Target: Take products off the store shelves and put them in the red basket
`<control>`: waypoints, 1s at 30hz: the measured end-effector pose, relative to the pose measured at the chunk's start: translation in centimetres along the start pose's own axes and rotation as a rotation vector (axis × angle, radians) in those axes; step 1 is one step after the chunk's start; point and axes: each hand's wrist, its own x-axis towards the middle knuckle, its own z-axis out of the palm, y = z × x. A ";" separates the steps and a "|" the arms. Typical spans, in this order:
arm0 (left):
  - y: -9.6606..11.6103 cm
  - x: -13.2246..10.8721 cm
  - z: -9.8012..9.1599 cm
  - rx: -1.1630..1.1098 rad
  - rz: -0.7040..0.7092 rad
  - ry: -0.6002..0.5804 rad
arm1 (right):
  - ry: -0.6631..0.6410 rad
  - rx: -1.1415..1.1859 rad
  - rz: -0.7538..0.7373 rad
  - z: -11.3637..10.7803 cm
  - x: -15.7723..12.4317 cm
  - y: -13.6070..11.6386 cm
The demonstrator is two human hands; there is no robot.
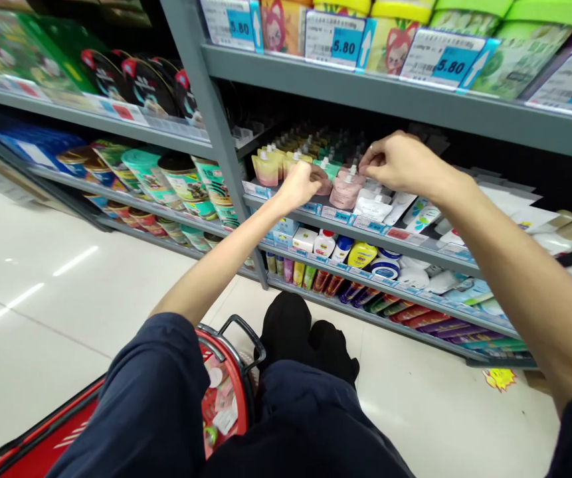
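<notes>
On the middle shelf stand rows of small spout pouches with white caps. My left hand is closed on a pink spout pouch at the shelf's front. Beside it are more pink spout pouches, a green spout pouch and yellow spout pouches. My right hand reaches in just behind the front pink ones, its fingers curled together in a pinch. Whatever those fingertips hold is hidden. White spout pouches lie below that hand.
A red shopping basket with several small items is by my left leg. The grey shelf edge above carries tubs and price tags. Bottles and tubes fill the lower shelves, including a yellow bottle. Cans stand left of the upright post.
</notes>
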 end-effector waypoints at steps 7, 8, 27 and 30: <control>1.8 -3.7 -1.8 0.223 0.181 -0.130 | -0.021 -0.051 0.052 2.0 -6.2 -3.0; 1.8 -4.0 -1.8 0.240 0.198 -0.148 | -0.026 -0.055 0.052 2.7 -6.4 -2.9; 3.1 -25.9 -13.2 0.589 0.021 0.341 | 0.331 0.288 0.335 14.6 -19.7 -8.3; 0.8 -42.5 -16.3 0.682 -0.573 0.621 | 0.012 0.460 0.498 23.7 -28.1 -9.9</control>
